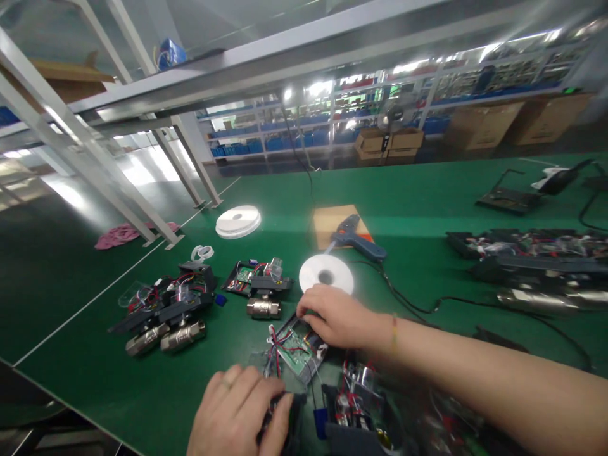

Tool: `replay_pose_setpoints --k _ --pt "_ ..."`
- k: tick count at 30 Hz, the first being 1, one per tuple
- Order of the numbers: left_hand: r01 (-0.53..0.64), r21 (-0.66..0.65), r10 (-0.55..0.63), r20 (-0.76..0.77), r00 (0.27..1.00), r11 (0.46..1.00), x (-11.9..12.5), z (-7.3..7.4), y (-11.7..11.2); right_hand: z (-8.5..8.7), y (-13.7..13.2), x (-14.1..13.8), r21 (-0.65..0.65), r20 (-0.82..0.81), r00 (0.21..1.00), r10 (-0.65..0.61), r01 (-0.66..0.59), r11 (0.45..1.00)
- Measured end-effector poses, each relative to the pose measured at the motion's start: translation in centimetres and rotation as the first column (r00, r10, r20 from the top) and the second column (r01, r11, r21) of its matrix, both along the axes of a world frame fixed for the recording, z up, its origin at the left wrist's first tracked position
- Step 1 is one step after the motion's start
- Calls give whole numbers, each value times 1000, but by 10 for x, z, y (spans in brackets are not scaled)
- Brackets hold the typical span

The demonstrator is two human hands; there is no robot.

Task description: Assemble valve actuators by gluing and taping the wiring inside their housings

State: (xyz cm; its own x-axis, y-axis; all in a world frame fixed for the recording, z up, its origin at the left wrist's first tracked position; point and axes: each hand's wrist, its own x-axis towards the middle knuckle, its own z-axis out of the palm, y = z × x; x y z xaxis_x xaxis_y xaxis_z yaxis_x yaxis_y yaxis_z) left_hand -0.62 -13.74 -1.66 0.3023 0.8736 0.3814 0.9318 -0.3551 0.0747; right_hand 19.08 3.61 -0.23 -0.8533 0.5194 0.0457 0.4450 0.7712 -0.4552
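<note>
My right hand [338,315] is closed at the upper edge of an open dark case with a green circuit board [300,361], its fingers curled and thumb against the rim. Red, black and white wires rise from the board's left side. At the bottom, my left hand [240,415] curls around a dark plastic housing [295,421], mostly hidden beneath the fingers. A small blue component [321,423] hangs on thin leads between the hands. Just right of it sits another opened dark housing [361,430] with wiring. A white reel [316,272] lies beyond my right fingertips.
A glue gun [356,240] lies on cardboard [327,221], its cable running right. Valve assemblies stand left [183,335], centre [264,308] and right [541,297]. White discs [238,220] lie near the metal rack posts [156,215]. An overhead shelf [266,63] crosses the bench.
</note>
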Motion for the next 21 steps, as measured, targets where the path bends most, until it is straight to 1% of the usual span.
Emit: replay_pose_setpoints --k 1,2,4,6,8,12,14,16,19,21 --pt "57 -116 -58 -5 998 992 9 7 10 3 -4 5 0 1 999 45 -45 999" --pt "74 -242 -79 -13 997 968 19 12 20 6 -8 10 -2 10 996 93 -93 996" --pt "44 -443 -81 -66 994 895 37 20 39 7 -15 17 -13 44 983 176 -175 984" --pt "2 -550 -94 -138 986 835 47 25 52 4 -19 20 -20 97 969 229 -229 973" --pt "2 -589 -132 -178 975 808 50 29 61 -3 -18 19 -18 155 955 252 -252 968" --pt "77 -619 -245 -191 950 781 48 37 70 -11 -12 10 5 256 930 264 -275 962" --pt "115 -645 -319 -210 924 756 52 41 72 -11 -9 5 15 290 918 271 -287 958" --pt "127 -669 -381 -248 891 732 59 45 74 -9 -7 2 20 308 911 275 -295 955" --pt "103 -690 -433 -324 841 716 72 47 77 -7 -5 2 21 310 912 269 -289 957" --pt "90 -705 -458 -352 816 704 76 45 79 -7 -5 3 16 306 916 261 -279 960"
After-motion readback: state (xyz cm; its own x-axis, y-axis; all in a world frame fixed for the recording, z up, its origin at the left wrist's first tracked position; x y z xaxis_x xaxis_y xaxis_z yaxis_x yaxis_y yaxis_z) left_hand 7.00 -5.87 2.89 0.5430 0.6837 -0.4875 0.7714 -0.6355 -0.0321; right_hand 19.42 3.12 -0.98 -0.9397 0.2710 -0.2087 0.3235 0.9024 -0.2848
